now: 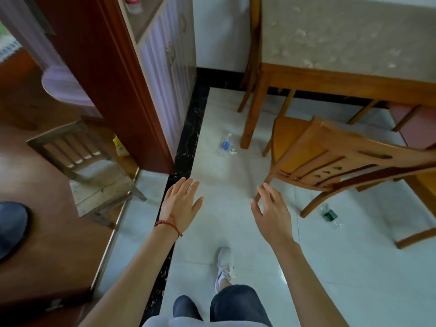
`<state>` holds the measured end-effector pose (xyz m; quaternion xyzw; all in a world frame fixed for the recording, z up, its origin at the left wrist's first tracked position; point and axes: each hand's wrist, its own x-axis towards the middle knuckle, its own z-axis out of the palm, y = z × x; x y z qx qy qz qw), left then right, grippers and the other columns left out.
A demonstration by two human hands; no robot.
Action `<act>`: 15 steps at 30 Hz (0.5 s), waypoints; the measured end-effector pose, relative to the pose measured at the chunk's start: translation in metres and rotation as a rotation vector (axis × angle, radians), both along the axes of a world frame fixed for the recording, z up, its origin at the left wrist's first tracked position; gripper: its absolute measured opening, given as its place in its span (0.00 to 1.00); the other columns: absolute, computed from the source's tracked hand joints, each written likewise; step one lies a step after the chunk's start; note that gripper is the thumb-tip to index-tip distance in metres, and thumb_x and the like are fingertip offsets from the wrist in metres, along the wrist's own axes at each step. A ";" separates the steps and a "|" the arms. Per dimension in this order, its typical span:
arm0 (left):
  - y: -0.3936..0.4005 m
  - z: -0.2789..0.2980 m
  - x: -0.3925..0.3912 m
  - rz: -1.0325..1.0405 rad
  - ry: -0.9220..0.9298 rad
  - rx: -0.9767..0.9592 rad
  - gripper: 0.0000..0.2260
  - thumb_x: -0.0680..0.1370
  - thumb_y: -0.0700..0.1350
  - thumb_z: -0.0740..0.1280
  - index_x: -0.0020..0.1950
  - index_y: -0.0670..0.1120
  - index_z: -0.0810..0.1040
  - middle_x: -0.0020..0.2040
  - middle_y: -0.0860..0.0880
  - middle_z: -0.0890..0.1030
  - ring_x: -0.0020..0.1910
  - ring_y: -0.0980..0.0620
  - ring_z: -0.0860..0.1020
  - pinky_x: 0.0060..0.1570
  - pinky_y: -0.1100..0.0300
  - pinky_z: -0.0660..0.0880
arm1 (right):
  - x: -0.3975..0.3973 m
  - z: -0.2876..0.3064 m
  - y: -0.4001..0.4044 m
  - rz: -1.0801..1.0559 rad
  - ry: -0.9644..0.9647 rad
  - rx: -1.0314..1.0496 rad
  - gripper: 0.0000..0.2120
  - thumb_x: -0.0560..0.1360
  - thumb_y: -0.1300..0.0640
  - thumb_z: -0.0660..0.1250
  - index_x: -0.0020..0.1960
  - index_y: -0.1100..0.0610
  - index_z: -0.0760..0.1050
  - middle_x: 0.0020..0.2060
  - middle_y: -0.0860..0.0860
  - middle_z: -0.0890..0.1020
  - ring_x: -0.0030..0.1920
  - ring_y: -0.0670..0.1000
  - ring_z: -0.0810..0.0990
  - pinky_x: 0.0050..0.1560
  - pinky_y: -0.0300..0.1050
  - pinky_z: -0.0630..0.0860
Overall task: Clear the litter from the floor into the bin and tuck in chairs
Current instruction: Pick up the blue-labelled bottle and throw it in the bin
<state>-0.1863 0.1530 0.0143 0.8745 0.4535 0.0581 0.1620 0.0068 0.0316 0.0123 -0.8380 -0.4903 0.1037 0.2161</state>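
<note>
Our left hand (180, 204) and right hand (271, 215) hang spread and empty; two bottles, blue-labelled (226, 144) and green-labelled (329, 214), litter the floor (236, 220); the chair (330, 161) stands untucked.

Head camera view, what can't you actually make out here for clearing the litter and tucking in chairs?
- Bin: none shows in the head view; it lies outside the frame.
- Bottle with blue label: blurred and small; contents and print unreadable.
- Bottle with green label: near the chair's leg, too small to read.
- Wooden chair: cut off by the right edge.
- Table: top cut off by the upper and right edges.
- Yellow item: partly hidden behind the door frame.
</note>
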 end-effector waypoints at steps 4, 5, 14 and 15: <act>0.047 0.000 0.034 0.034 -0.008 -0.008 0.21 0.78 0.49 0.61 0.68 0.41 0.68 0.69 0.42 0.69 0.71 0.42 0.64 0.69 0.50 0.60 | 0.036 -0.004 0.046 0.007 0.017 -0.012 0.19 0.77 0.53 0.61 0.65 0.61 0.70 0.66 0.58 0.72 0.66 0.58 0.70 0.60 0.52 0.72; 0.059 0.001 0.043 0.041 -0.004 -0.018 0.22 0.78 0.50 0.60 0.69 0.42 0.67 0.70 0.42 0.68 0.72 0.43 0.62 0.70 0.50 0.59 | 0.045 -0.003 0.058 0.014 0.029 -0.023 0.20 0.77 0.52 0.61 0.66 0.61 0.70 0.66 0.58 0.71 0.67 0.57 0.69 0.61 0.51 0.71; 0.160 0.000 0.101 0.059 0.013 -0.042 0.22 0.77 0.49 0.62 0.68 0.42 0.68 0.70 0.42 0.69 0.71 0.43 0.63 0.70 0.51 0.59 | 0.100 -0.009 0.158 0.060 0.039 -0.106 0.21 0.78 0.52 0.58 0.68 0.59 0.67 0.68 0.56 0.69 0.69 0.55 0.65 0.64 0.49 0.67; 0.175 -0.001 0.108 0.052 0.016 -0.049 0.22 0.77 0.49 0.62 0.68 0.42 0.67 0.70 0.43 0.69 0.71 0.43 0.63 0.70 0.50 0.60 | 0.105 -0.011 0.172 0.061 0.035 -0.117 0.20 0.78 0.52 0.59 0.67 0.60 0.67 0.68 0.57 0.70 0.69 0.56 0.66 0.64 0.51 0.68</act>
